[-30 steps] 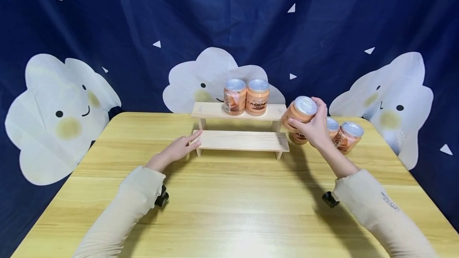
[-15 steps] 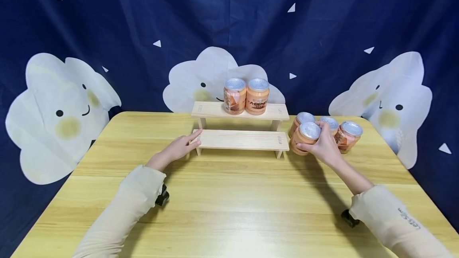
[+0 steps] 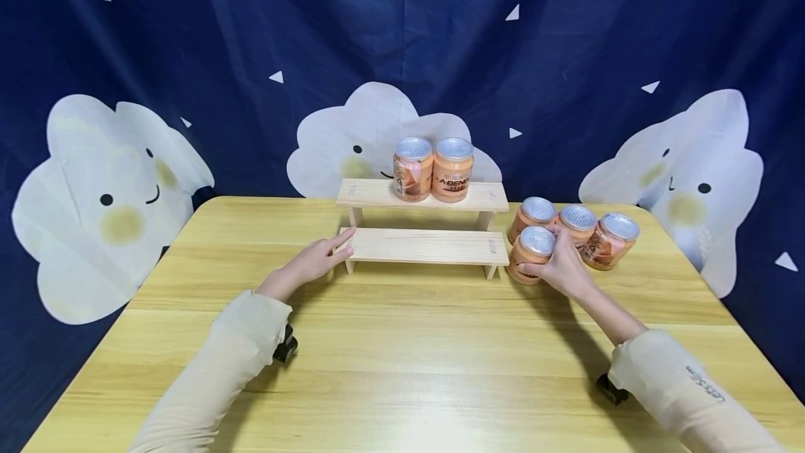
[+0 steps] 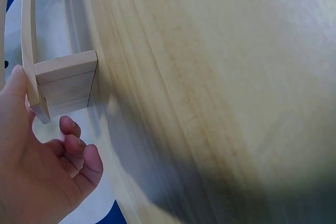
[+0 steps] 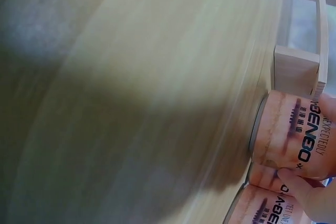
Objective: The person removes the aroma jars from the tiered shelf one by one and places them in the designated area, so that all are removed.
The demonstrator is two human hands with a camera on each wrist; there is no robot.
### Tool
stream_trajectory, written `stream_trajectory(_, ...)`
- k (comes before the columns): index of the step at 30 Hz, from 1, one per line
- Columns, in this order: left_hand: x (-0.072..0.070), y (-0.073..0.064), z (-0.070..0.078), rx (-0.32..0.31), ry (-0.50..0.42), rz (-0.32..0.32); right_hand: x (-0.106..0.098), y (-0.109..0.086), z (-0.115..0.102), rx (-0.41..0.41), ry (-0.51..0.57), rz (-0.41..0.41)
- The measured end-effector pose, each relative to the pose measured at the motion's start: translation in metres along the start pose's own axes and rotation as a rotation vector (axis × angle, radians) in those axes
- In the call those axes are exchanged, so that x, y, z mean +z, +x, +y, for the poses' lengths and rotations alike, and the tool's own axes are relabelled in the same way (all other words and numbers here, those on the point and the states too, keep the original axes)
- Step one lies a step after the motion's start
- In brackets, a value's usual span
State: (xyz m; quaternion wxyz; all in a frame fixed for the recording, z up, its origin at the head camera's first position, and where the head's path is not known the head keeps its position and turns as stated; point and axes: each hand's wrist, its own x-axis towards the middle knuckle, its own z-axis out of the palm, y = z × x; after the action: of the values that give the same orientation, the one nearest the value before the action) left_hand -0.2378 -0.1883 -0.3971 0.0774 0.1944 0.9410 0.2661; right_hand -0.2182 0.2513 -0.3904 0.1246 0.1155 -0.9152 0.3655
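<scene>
My right hand [image 3: 562,268] grips an orange-labelled can [image 3: 531,257] with a silver lid, fingers and thumb round its upper side. Upright, the can [image 5: 281,135] stands at the table surface just right of the lower wooden shelf [image 3: 428,246]. Close behind and beside it are three similar cans, the nearest a back can [image 3: 534,212]. On the upper shelf [image 3: 371,194], two more cans stand side by side, a left can [image 3: 412,170] and a right can [image 3: 452,172]. My left hand [image 3: 308,261] touches the lower shelf's left end; its other fingers [image 4: 92,163] bend loosely beside the leg.
The two shelf tiers stand near the back of the wooden table [image 3: 402,355]. Behind hangs a dark blue curtain [image 3: 402,33] with white cloud faces. A can with a turned label [image 3: 610,247] is rightmost in the group.
My right hand has lowered its can from above the others to the table surface, in front of the back can, then shifted it slightly toward me. The left hand has stayed put.
</scene>
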Motion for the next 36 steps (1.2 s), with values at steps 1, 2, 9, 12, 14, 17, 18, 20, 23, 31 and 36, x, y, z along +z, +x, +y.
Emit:
stream_trajectory(1, 0.0, 0.0, 0.0, 0.001, 0.0, 0.0, 0.0, 0.0, 0.001, -0.004, -0.001, 0.004)
stream_trajectory(2, 0.0, 0.0, 0.0, 0.0, -0.001, 0.001, 0.0, 0.001, 0.001, -0.006, -0.006, 0.008)
stream_trajectory(9, 0.0, 0.001, 0.001, 0.007, -0.001, -0.001, -0.004, 0.002, 0.007, 0.008, -0.041, 0.02)
stream_trajectory(12, 0.0, 0.001, 0.001, 0.01, -0.002, 0.003, -0.006, 0.002, 0.008, 0.009, -0.036, 0.01)
stream_trajectory(14, 0.0, 0.001, 0.001, 0.012, -0.001, 0.005, -0.008, 0.002, 0.007, 0.005, -0.027, 0.003)
stream_trajectory(17, 0.001, 0.001, 0.0, 0.013, 0.006, 0.009, -0.013, 0.003, 0.005, 0.0, 0.014, 0.0)
stream_trajectory(18, 0.001, 0.001, 0.0, 0.014, 0.007, 0.009, -0.015, 0.004, 0.005, -0.004, 0.031, -0.001)
stream_trajectory(20, 0.001, 0.001, -0.001, 0.014, 0.005, 0.01, -0.019, 0.007, 0.002, -0.012, 0.086, -0.004)
stream_trajectory(23, 0.001, 0.001, -0.001, 0.007, -0.005, 0.01, -0.023, 0.012, -0.004, -0.027, 0.164, -0.018)
stream_trajectory(31, 0.001, 0.0, -0.003, 0.003, -0.015, 0.008, -0.021, 0.032, -0.029, -0.071, 0.205, -0.004)
stream_trajectory(36, 0.001, 0.001, -0.002, 0.014, -0.014, 0.007, -0.007, 0.048, -0.046, -0.101, 0.216, 0.014)
